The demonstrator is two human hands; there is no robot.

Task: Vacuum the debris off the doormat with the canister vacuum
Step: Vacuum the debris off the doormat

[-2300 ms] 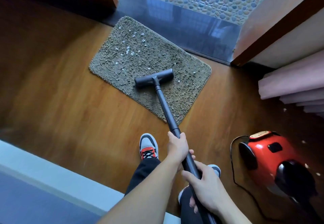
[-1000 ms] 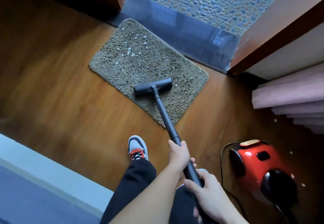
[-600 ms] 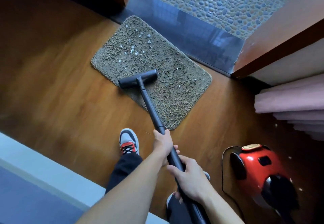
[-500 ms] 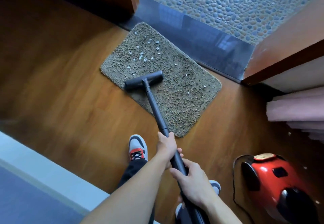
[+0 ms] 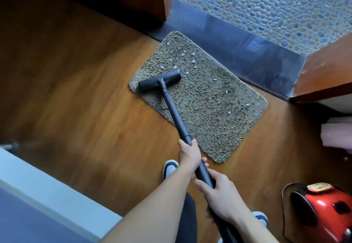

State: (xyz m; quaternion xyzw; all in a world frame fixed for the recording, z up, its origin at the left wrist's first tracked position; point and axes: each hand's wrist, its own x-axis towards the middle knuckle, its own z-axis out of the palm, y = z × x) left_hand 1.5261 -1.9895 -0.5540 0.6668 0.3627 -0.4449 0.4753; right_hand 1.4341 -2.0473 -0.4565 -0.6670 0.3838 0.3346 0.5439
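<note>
1. Nearest me, the right hand had its fingers wrapped around the low end of the wand, well short of the doormat. Same grip as two seconds back.
2. The left hand was clamped around the wand higher up, just off the doormat's near edge, thumb side up. No regrip here either, so all the movement was coming from the arms.
3. The red canister vacuum sat on the wood floor, well clear of the doormat's near right corner. It had slid lower in view, but I read that as the head camera swinging, not the canister moving.
4. The real change was the floor head. Two seconds back it was flat on the doormat's middle. At this moment it lay at the doormat's left end, almost at the left corner, with its far edge pushed up towards the littered part.
5. The debris was still mostly there: white flecks clustered on the doormat's far left part, the closest just beyond the floor head, plus a few strays towards the right end.
6. My take: the strokes had worked sideways into the thick patch, so the job was under way but nowhere near done. The far corner and the right-end strays still needed passes.
7. Past the doormat's far edge ran the dark threshold, so forward strokes had little room.
</note>
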